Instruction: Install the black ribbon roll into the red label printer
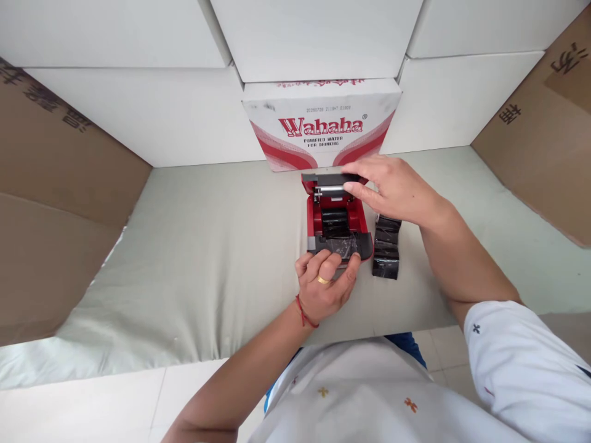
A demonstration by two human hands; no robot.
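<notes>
A small red-and-black printer (362, 227) sits on the cloth with its lid (330, 179) raised. Inside it lies a roll of shiny black film (334, 216), and the film's loose end stretches over the front edge. My left hand (327, 284) is closed at that edge, its thumb and fingers pressing the film's end. With thumb below and fingers on top, my right hand (392, 187) grips the raised lid near its right side. A crumpled strip of black film (386, 251) lies just right of the printer, its upper end near my right hand.
A Wahaha water carton (323, 126) stands right behind the printer. White boxes (318, 37) line the back. Brown cardboard panels flank the table at left (55, 203) and right (545, 135). Pale green cloth (207, 258) covers the tabletop, which ends just before my body.
</notes>
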